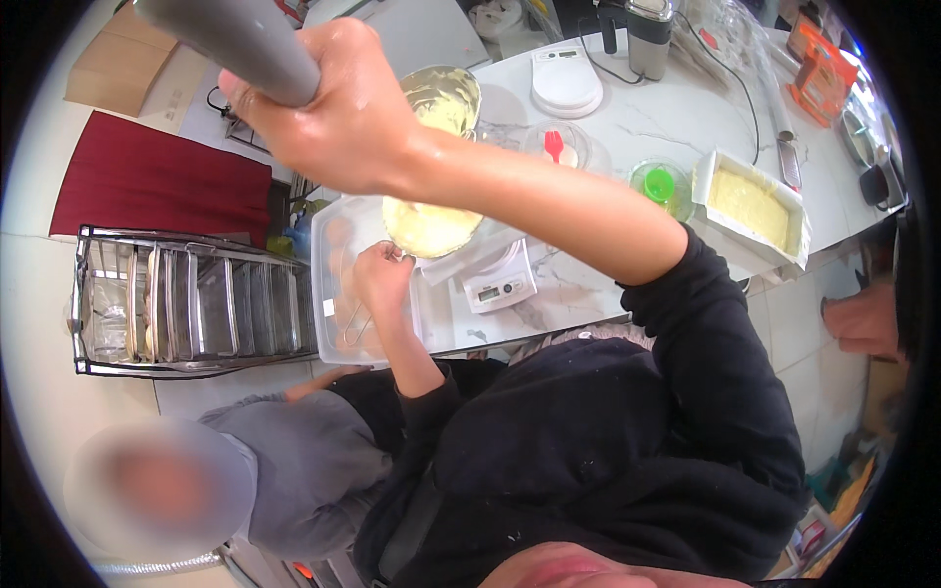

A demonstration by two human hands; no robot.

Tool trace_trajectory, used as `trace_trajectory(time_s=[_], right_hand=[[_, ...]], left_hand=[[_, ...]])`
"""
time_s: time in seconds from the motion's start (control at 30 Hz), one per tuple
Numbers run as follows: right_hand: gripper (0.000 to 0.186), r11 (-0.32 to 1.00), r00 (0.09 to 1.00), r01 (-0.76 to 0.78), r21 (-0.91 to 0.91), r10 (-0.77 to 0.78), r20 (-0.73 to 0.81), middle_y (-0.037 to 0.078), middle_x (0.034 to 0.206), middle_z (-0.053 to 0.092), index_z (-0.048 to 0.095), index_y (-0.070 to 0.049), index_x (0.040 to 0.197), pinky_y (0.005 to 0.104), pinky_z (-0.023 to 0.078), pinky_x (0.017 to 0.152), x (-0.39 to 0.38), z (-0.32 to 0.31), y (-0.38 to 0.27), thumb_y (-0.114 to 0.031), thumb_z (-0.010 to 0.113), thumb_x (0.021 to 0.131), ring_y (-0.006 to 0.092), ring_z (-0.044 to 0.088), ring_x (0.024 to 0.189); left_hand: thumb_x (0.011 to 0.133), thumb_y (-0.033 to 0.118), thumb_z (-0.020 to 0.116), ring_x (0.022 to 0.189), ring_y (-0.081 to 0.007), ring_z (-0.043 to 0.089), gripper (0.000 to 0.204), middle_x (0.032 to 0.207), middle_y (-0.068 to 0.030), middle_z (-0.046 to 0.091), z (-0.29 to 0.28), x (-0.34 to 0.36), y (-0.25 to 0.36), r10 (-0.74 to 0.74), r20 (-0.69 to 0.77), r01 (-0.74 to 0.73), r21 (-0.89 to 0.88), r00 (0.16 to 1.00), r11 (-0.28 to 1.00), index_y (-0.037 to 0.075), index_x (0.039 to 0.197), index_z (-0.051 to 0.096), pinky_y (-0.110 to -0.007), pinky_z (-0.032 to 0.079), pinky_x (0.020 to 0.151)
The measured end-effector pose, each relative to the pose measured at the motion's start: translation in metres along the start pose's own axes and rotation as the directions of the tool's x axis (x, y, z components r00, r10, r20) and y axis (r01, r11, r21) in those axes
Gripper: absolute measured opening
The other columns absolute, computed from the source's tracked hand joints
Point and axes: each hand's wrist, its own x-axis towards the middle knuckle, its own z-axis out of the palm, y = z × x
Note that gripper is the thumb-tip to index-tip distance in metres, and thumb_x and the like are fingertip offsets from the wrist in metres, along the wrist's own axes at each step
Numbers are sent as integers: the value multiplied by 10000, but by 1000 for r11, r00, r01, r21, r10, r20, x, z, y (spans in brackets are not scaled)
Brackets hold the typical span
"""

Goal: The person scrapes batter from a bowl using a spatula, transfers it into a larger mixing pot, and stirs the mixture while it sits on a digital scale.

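Note:
My right hand (343, 108) is raised close to the camera at the upper left, shut around a thick grey cylindrical handle (235, 34). My right forearm crosses over the worktop. My left hand (382, 277) is lower, at the left rim of a bowl of pale yellow batter (426, 230) that sits on a white kitchen scale (500, 284). Its fingers are closed on a wire whisk (355, 325) that hangs over a clear tray (328, 255). The forearm hides part of the bowl.
The white marble worktop (627, 118) carries a second batter-smeared bowl (446, 98), a round white scale (567, 83), a glass bowl with a red spatula (554, 145), a green cup (659, 184) and a paper-lined loaf pan (753, 206). A wire rack (186, 304) stands left. Another person (294, 470) sits below; someone's hand (863, 318) is at right.

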Motion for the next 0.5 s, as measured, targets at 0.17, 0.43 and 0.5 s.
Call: trace_trajectory(time_s=[0.17, 0.43, 0.5], right_hand=[[216, 993, 984, 105, -50, -111, -136, 57, 423, 444, 491, 16, 541, 260, 326, 383, -10, 17, 23, -84, 533, 728, 94, 356, 396], [274, 985, 977, -115, -128, 89, -193, 24, 431, 382, 448, 8, 532, 252, 296, 382, -31, -1, 54, -121, 535, 756, 65, 322, 433], [282, 985, 981, -80, -151, 50, -187, 22, 431, 380, 440, 4, 525, 250, 292, 379, -21, -1, 42, -122, 534, 759, 64, 319, 431]], left_hand=[[524, 154, 597, 556, -229, 538, 150, 565, -75, 546, 3, -3, 12, 5, -15, -3, 145, 1000, 989, 66, 641, 563, -313, 409, 512], [522, 153, 595, 537, -225, 539, 154, 547, -73, 541, -1, -5, 11, -76, -2, 76, 81, 997, 994, 66, 648, 580, -312, 409, 510], [523, 153, 595, 531, -225, 537, 152, 540, -72, 538, -1, -6, 10, -84, -3, 84, 77, 996, 993, 65, 645, 580, -314, 410, 510]])
